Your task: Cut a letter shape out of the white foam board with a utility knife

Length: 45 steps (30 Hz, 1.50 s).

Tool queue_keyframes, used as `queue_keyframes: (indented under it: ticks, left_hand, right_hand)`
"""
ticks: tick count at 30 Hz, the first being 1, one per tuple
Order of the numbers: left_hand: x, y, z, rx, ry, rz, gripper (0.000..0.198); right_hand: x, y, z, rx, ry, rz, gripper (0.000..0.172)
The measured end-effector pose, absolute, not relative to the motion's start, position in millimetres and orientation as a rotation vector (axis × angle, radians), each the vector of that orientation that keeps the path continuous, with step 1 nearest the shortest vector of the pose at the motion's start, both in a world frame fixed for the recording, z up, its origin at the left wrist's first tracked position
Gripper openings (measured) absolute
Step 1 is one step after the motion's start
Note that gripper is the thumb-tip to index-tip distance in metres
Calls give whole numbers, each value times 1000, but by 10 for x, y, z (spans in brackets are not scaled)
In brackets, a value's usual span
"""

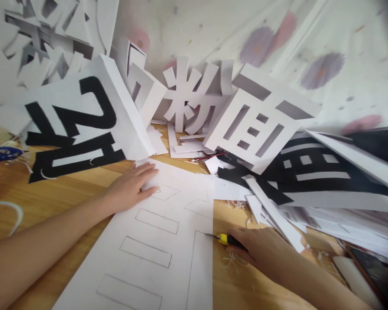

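Note:
A large white sheet (185,254) with pencil-drawn rectangles and other outlines lies on the wooden table. My left hand (131,186) rests flat on its upper left part, fingers stretched out beside a small drawn shape. In my right hand (261,249) is a utility knife (224,239) with a yellow and black handle. Its thin blade points left, over the sheet's right edge and close to the top corner of a tall drawn outline. Whether the tip touches the paper I cannot tell.
Behind the sheet stand white cut-out characters (198,99) and a white block with black lettering (84,125). Black cut-out paper (310,165) lies on a paper stack at right. Scraps and strips (274,215) litter the wooden table (226,284). A floral curtain (310,38) hangs behind.

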<state>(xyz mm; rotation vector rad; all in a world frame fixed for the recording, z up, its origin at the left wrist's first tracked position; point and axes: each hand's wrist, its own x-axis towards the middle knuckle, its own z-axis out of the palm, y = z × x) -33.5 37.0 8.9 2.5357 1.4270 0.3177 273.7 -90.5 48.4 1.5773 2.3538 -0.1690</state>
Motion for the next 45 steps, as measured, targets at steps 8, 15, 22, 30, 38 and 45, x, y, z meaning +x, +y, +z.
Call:
queue_keyframes:
  ticks: [8,15,22,30,38,45]
  left_hand:
    - [-349,379,65,2562,1414,348,53]
    - [-360,393,41,2587,1416,338,52]
    - [-369,406,9,2577,1409,375,51]
    - [-367,391,41,2572,1416,350,52]
    - [-370,408,-9,2612,1400,355,54]
    - [-372,419,-31,2616,1404,365,54]
  right_hand:
    - [2762,-911,486,1583,2370,-179,7]
    - [2785,-923,478,1602,2337,-225,7]
    - [2820,-952,446,1621,2318,-221,7]
    - [2826,-967,440,1656,2303,-249,6]
    - [2949,-997,430,1706,2363,-419,16]
    - [2947,-983,471,1855,2320,-626,23]
